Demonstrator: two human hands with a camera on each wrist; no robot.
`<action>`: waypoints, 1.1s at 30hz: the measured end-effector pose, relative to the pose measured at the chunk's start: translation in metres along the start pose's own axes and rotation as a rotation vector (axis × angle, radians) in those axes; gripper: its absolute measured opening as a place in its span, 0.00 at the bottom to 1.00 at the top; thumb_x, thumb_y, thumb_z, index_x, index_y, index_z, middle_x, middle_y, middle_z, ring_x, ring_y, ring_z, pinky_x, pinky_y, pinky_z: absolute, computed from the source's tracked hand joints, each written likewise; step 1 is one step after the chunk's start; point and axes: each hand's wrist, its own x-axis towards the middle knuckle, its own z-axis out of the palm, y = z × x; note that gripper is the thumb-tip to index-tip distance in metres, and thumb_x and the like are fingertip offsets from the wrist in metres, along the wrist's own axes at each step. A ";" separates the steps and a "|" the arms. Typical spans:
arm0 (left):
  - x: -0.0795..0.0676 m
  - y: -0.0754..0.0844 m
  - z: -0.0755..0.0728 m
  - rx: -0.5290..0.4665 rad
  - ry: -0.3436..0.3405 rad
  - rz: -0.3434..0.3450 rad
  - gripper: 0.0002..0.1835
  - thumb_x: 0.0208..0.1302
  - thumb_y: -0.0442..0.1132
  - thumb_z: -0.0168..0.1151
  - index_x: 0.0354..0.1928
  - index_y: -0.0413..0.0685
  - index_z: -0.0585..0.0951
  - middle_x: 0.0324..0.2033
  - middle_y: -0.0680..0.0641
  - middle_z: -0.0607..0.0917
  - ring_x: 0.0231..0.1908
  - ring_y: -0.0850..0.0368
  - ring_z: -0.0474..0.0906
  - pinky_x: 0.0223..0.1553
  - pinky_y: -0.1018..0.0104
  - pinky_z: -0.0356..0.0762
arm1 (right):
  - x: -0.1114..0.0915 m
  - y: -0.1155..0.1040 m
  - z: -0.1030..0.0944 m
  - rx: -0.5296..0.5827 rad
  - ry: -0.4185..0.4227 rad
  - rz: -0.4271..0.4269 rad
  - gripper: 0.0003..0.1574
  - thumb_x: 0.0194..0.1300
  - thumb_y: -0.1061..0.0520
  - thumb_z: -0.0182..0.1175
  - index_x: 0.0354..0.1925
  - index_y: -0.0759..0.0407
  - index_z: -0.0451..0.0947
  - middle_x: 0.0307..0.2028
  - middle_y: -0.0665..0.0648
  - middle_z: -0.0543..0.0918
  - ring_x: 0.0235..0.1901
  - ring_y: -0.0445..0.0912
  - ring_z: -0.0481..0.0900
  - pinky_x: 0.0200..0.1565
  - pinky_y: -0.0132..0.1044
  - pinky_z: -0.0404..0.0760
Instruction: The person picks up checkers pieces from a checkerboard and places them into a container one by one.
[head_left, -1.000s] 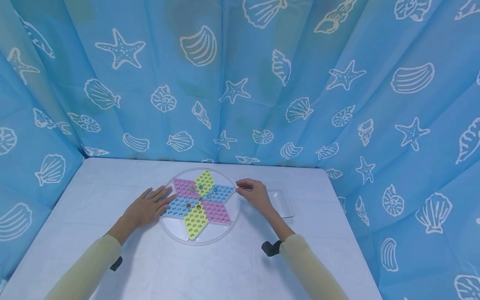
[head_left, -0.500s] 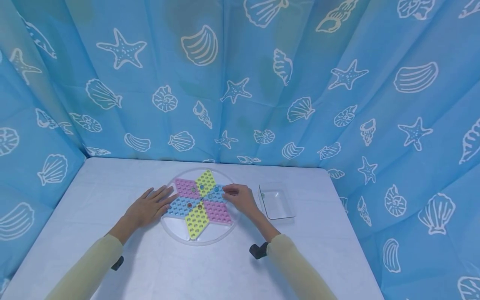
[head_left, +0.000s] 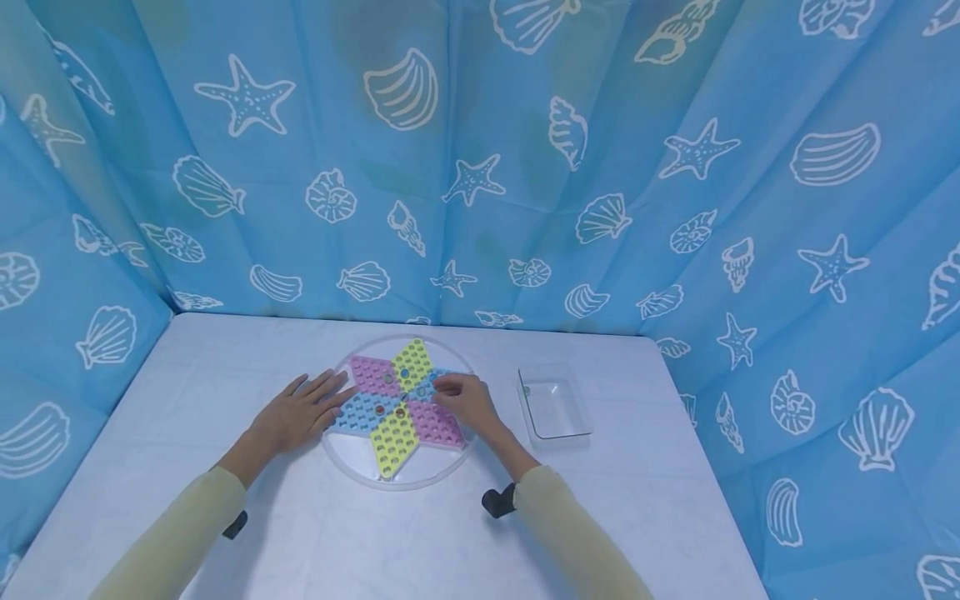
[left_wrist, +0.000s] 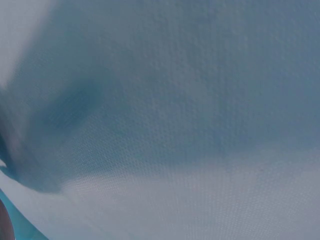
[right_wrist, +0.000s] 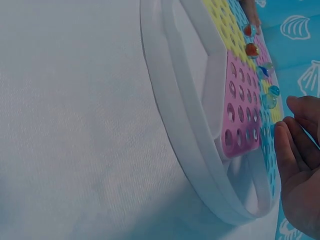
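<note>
A round Chinese checkers board (head_left: 437, 425) with a pink, yellow and blue star lies on the white table. Marbles sit in its holes near the middle, among them a reddish one (right_wrist: 252, 50) and a blue one (head_left: 405, 373). My left hand (head_left: 303, 412) rests flat with fingers spread, its fingertips over the board's left edge. Over the right blue point, my right hand (head_left: 467, 400) has thumb and fingers drawn together, pinching a small marble (right_wrist: 274, 128) that is mostly hidden, low over the holes. In the left wrist view only shadowed cloth shows.
To the right of the board stands a clear rectangular box (head_left: 564, 437) with a small marble (head_left: 527, 390) by its left wall. A blue seashell-print curtain (head_left: 480, 250) hangs behind and beside the table (head_left: 360, 542).
From the gap between box and board, my right hand has moved left onto the blue point of the star, uncovering the box. My left hand stays in place.
</note>
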 end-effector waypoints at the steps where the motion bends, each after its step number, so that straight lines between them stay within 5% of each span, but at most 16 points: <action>1: 0.000 0.000 0.000 0.001 0.000 -0.001 0.31 0.77 0.58 0.43 0.78 0.60 0.59 0.77 0.46 0.55 0.76 0.43 0.46 0.73 0.41 0.44 | 0.001 0.001 0.002 0.002 0.001 -0.007 0.15 0.64 0.60 0.67 0.50 0.61 0.85 0.43 0.55 0.88 0.43 0.46 0.85 0.47 0.36 0.83; 33: -0.001 -0.002 -0.001 -0.011 0.007 0.008 0.31 0.77 0.57 0.43 0.78 0.59 0.59 0.77 0.46 0.55 0.76 0.43 0.45 0.73 0.41 0.43 | 0.016 -0.004 0.030 -0.284 0.027 -0.058 0.14 0.65 0.61 0.65 0.50 0.56 0.85 0.40 0.51 0.84 0.41 0.44 0.80 0.48 0.38 0.80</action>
